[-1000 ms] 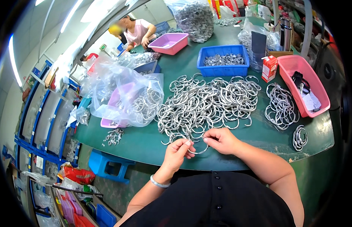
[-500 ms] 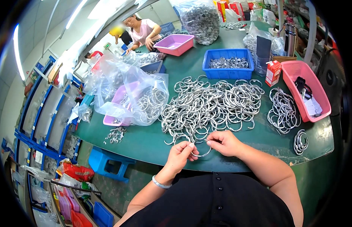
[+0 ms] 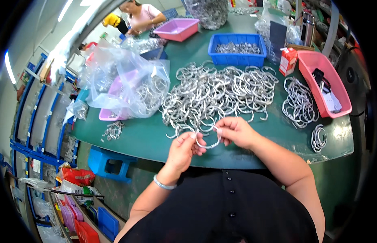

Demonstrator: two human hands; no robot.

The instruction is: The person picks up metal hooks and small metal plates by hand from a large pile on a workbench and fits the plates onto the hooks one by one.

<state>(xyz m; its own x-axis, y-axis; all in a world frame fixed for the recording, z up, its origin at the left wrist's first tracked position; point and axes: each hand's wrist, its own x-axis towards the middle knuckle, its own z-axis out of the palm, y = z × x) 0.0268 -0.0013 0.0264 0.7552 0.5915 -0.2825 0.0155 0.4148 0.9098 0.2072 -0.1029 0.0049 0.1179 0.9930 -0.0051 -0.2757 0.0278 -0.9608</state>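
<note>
Head cam here, so we're looking down at a green table [image 3: 144, 137] with two bare hands at its near edge. Left hand [image 3: 183, 149] has thumb and fingers pinched on one end of an open silver ring [image 3: 209, 146], and the right hand [image 3: 236, 131] pinches the other end the same way. So the ring hangs between them, just on the near side of the main heap [image 3: 221, 91]. My guess is that gripping both ends keeps it steady and leaves the curve in plain sight. Having the heap right in front probably just saves reaching, and the stuff off to the sides leaves elbow room.

Counts: one ring in the hands. Three loose ring piles, I make it: that main heap, a smaller pile [image 3: 300, 103] to the right, and a little cluster [image 3: 318, 138] at the near right. Rings per pile? Can't tell, way too tangled. One blue bin [image 3: 237, 60] of small metal bits on the far side, one pink basket [image 3: 311, 86] at right, one red carton [image 3: 288, 62] beside it, one pink tub [image 3: 180, 35] far left.
</note>
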